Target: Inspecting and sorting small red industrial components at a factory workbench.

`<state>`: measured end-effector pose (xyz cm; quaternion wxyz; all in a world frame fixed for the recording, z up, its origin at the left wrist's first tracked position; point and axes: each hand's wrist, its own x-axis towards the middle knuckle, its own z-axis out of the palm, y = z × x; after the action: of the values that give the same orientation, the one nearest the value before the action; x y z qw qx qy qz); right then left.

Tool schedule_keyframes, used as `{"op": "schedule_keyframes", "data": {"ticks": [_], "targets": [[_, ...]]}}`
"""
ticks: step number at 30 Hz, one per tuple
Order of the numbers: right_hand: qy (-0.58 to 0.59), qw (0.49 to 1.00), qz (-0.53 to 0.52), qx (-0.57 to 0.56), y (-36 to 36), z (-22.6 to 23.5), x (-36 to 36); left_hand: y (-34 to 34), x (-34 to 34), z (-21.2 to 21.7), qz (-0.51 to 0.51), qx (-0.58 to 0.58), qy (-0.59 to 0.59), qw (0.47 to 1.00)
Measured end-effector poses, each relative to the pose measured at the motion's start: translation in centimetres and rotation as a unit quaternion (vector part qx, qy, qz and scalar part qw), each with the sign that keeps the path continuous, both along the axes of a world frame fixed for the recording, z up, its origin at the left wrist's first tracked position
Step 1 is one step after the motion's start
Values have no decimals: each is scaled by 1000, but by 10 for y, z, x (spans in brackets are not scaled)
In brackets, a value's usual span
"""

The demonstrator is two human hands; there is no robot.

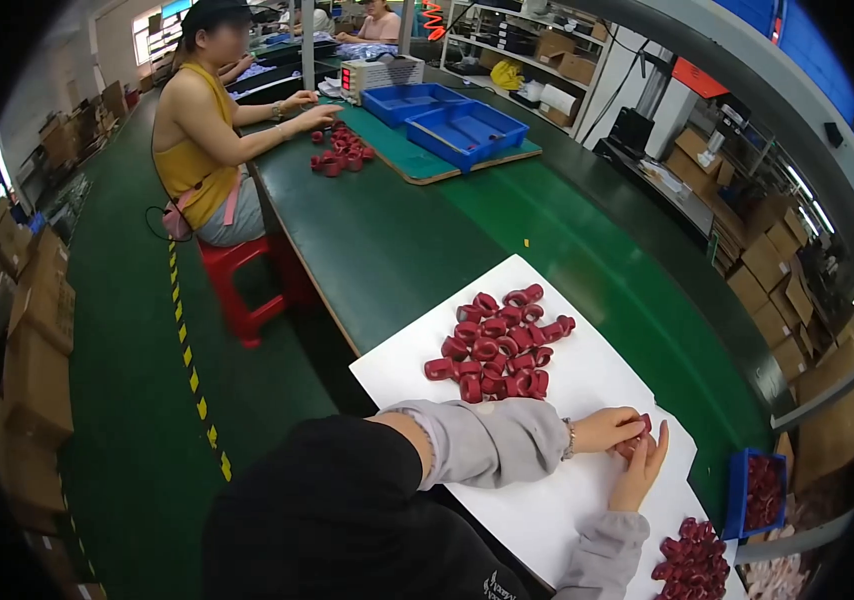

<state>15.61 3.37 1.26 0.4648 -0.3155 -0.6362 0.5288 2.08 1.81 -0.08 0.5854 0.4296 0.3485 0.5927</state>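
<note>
Over the white sheet point(567, 500), my two hands meet around a small dark-red ring-shaped part point(645, 422). My left hand point(602, 430) comes in from the left, its thumb and fingertips closed on the part. From below, my right hand point(635, 478) holds the part's other side, some fingers stretched upward; its grip is partly hidden. To the left of my hands lies a loose heap of similar red ring-shaped parts point(497, 345). A second, tighter pile of red parts point(692, 562) lies near my right forearm.
A blue bin point(735, 495) of red parts stands beyond the table's right side. Farther along the green table point(377, 240), a co-worker point(202, 140) sits on a red stool point(237, 275) beside more red parts point(342, 155). Blue trays point(472, 133) rest on a green board point(417, 160).
</note>
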Motion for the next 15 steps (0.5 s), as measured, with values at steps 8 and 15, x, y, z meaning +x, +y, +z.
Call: {"op": "schedule_keyframes", "data": {"ticks": [8, 15], "targets": [[-72, 996, 53, 28, 2, 5, 17, 6, 4, -7, -44, 33, 70, 996], [13, 999, 36, 8, 3, -2, 14, 3, 3, -4, -14, 16, 9, 1000]]}}
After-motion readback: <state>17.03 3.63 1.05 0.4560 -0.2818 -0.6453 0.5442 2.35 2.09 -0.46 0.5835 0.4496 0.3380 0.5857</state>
